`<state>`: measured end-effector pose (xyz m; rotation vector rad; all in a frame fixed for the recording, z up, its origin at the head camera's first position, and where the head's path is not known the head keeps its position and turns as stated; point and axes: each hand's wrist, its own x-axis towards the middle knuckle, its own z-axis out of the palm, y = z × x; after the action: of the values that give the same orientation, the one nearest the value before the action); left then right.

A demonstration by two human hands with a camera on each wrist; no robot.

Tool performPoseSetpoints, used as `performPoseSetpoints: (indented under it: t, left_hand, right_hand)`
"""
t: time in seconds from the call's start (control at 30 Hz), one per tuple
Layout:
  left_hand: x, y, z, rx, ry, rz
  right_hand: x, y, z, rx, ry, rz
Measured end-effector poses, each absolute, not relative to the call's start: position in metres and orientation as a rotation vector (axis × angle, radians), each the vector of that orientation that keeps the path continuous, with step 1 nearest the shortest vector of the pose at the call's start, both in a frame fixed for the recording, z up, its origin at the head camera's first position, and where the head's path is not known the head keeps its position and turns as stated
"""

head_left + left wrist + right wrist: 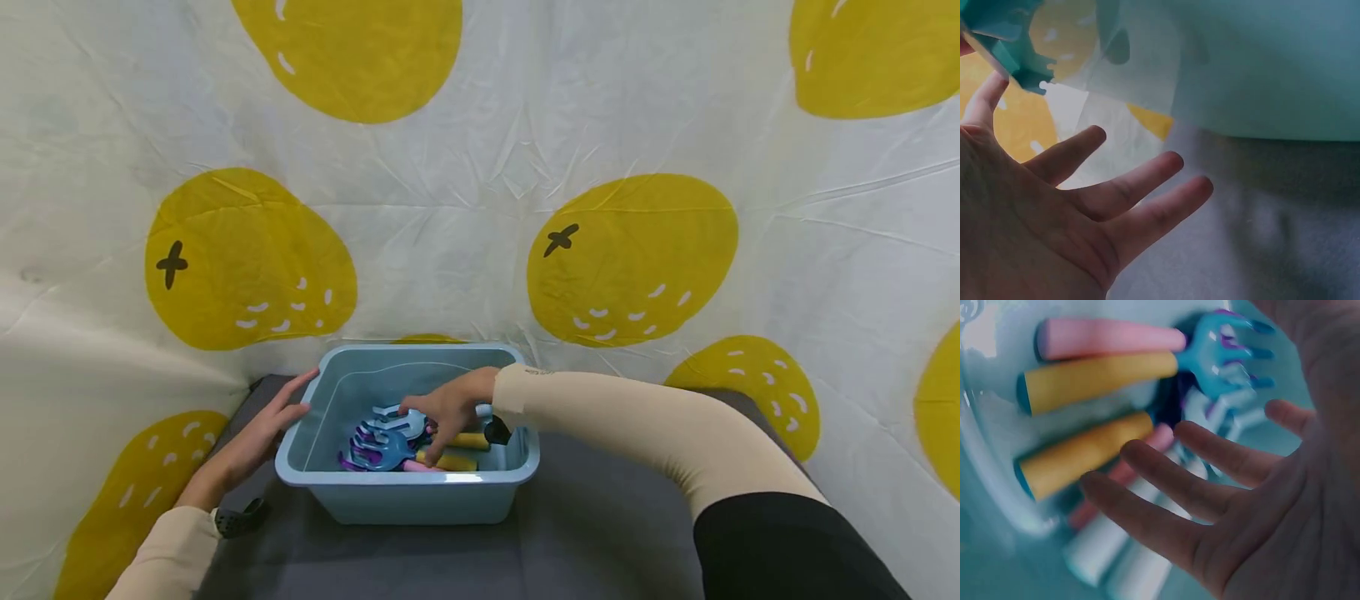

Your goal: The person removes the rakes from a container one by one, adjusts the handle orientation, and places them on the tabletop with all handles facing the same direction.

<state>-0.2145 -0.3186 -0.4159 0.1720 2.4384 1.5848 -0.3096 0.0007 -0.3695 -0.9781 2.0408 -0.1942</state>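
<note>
A light blue plastic tub [420, 498] holds several small hand rakes with blue or purple pronged heads and pink, yellow or white handles. My right hand [453, 407] reaches down into the tub over them. In the right wrist view its fingers are spread above a blue rake with a yellow handle [1100, 381], a pink handle [1113, 339], another yellow handle [1085, 453] and blurred white handles [1100, 547]. Nothing is gripped there. At the tub's left rim, my left hand [258, 433] has its fingers extended, fingertips against the edge; its palm shows in the left wrist view.
The tub stands on a dark grey surface [600, 533]. Behind and to the left hangs a white cloth [450, 250] printed with yellow fruit. A dark wrist device [240, 518] sits by my left cuff.
</note>
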Motion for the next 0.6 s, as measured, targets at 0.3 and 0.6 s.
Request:
performPoseSetpoints:
  t: [0.3, 0.6]
  left_hand:
    - [-0.214, -0.317, -0.430, 0.277, 2.484, 1.688]
    - [-0.216, -0.316, -0.443, 0.268, 2.493, 1.744]
  right_hand:
    - [-0.295, -0.017, -0.400, -0.824, 2.128, -0.023]
    - [-0.291, -0.022, -0.428, -0.774, 2.209, 0.022]
